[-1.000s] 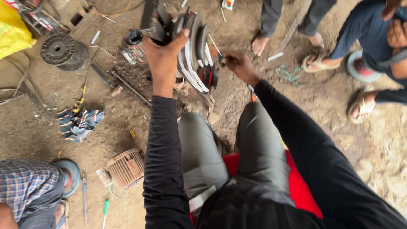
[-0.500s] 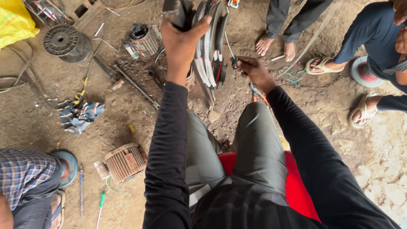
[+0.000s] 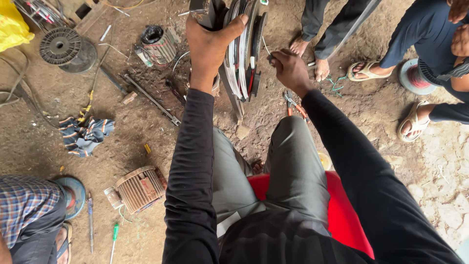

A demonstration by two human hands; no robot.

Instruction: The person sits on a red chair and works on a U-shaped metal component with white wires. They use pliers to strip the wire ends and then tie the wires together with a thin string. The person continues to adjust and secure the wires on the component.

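An upright winding wheel [image 3: 243, 54] wrapped with white wire loops stands on the dirt floor in front of my knees. My left hand [image 3: 207, 49] grips the dark metal frame at the wheel's top left, thumb over its edge. My right hand [image 3: 289, 71] is closed in a fist on a small dark handle at the wheel's right side, with a thin white wire running past it. I sit on a red stool [image 3: 342, 215].
Orange-handled pliers [image 3: 296, 106] lie under my right wrist. Around me lie a ribbed motor stator [image 3: 139, 188], another stator [image 3: 159, 44], a black spool [image 3: 61, 46], a striped cloth [image 3: 85, 134], a green screwdriver [image 3: 114, 239] and a metal rod [image 3: 151, 100]. Other people's sandalled feet [image 3: 364, 72] are at the right, and a person in checked cloth [image 3: 24, 210] is at the lower left.
My left hand has climbed higher and to the right on the wheel's frame. The right hand has stayed closed at the wheel's side and shifted slightly right.
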